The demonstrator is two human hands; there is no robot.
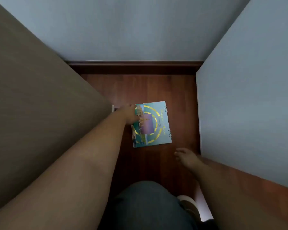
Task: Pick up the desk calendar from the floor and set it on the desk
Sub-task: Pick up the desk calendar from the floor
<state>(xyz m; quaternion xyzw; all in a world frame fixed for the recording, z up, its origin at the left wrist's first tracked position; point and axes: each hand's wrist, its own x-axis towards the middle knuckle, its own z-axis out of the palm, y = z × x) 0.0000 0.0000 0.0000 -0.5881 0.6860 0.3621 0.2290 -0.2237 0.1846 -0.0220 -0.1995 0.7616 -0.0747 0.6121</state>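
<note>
The desk calendar (154, 126) lies flat on the dark wooden floor (148, 90), its colourful cover up and its spiral binding on the right edge. My left hand (130, 114) reaches down along the brown panel and lies on the calendar's upper left corner, covering it. Whether the fingers curl under the edge is hidden. My right hand (187, 157) hovers just below and right of the calendar with its fingers spread, apart from it and holding nothing.
A large brown surface (40, 97) fills the left side, and a pale grey panel (248, 113) walls in the right. A dark skirting board (133, 66) runs below the back wall. My knee (148, 206) and a shoe (189, 205) are at the bottom.
</note>
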